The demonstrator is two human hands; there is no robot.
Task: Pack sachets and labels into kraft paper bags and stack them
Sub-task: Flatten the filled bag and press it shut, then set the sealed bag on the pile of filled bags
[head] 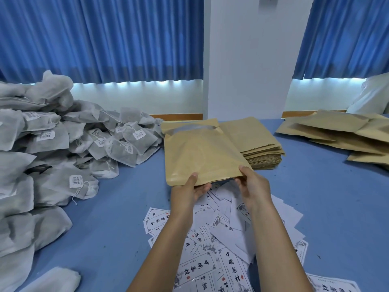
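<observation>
From the head camera, both hands hold one paper bag (200,154) by its near edge, lifted over the blue table (315,197). The left hand (190,189) grips the near left part, with the thumb on top and the fingers curled under. The right hand (252,184) pinches the near right corner. The bag's mouth is at its far end and gapes open, showing a pale lining.

Just behind the bag, to its right, lies a neat stack of flat bags (259,144). Left of the bag is a big heap of grey sachets (63,144) with strings and small tags. Below the bag, under both forearms, white printed labels (221,239) lie scattered. Far to the bag's right sits a loose pile of more paper bags (336,131). Beyond it all hang blue curtains (105,39).
</observation>
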